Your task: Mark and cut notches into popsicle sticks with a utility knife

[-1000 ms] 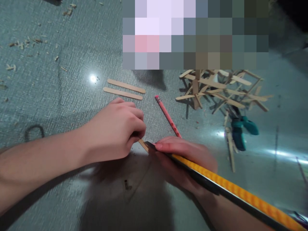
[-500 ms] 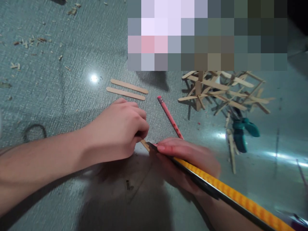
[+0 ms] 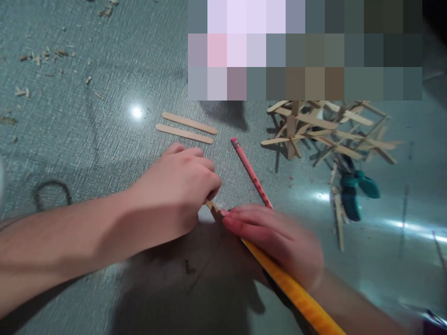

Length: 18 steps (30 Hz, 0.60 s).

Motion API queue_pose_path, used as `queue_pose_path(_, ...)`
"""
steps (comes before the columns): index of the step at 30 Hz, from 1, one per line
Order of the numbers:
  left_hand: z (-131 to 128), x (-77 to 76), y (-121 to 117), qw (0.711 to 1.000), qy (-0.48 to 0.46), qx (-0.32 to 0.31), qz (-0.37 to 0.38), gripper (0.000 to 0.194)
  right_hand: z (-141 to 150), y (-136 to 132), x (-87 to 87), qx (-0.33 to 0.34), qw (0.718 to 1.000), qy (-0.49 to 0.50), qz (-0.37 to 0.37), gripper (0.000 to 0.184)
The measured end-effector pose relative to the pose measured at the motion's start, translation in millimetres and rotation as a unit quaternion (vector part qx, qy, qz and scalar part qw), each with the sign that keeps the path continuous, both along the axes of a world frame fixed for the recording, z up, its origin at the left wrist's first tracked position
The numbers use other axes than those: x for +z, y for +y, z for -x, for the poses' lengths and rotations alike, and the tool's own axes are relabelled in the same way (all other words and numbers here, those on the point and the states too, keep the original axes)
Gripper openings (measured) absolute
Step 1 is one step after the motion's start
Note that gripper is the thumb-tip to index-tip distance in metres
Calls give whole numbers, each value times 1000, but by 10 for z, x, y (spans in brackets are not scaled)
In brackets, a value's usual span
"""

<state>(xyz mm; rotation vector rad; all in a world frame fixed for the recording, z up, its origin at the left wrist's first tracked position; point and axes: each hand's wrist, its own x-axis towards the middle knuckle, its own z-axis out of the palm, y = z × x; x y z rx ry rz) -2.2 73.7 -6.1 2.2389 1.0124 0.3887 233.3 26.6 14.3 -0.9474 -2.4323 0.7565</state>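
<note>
My left hand (image 3: pixel 174 186) is closed over the tabletop, its fingers pinching a wooden craft stick (image 3: pixel 210 204), of which only a short end shows. My right hand (image 3: pixel 272 242) is wrapped round a yellow-and-black utility knife (image 3: pixel 289 288). Its dark tip meets the stick just beside my left fingertips. Part of the blade is hidden by my right fingers. Just beyond my hands lie two loose craft sticks (image 3: pixel 188 123), side by side. A red pencil (image 3: pixel 250 172) rests close to my right fingers.
A latticed structure of craft sticks (image 3: pixel 314 132) stands at the back right. Teal-handled pliers or cutters (image 3: pixel 351 195) lie in front of it, by some stick pieces (image 3: pixel 337 218). Wood shavings (image 3: pixel 38 58) are scattered at the far left. A blurred-out block covers the top right.
The knife has turned so that its handle points more steeply toward me, and my right hand has rolled over it. My left hand has barely moved, still holding the craft stick.
</note>
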Motion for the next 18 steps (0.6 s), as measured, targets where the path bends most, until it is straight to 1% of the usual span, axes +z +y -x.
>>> queue_pose_path(5,-17,-13,-27,1000,14,8,-17,15,-1,-18,-2,-3,1000,23,20,18)
queue_pose_path(11,-17,-7,-20,1000,17,6,-11,15,7,-35,16,-7,999,15,30,19)
queue_pose_path(15,-15,-7,-22,1000,15,6,-11,15,7,-32,-2,-15,999,27,32,21)
queue_pose_path(18,-6,-11,-31,1000,12,8,-13,15,10,-26,-22,-10,999,39,26,19)
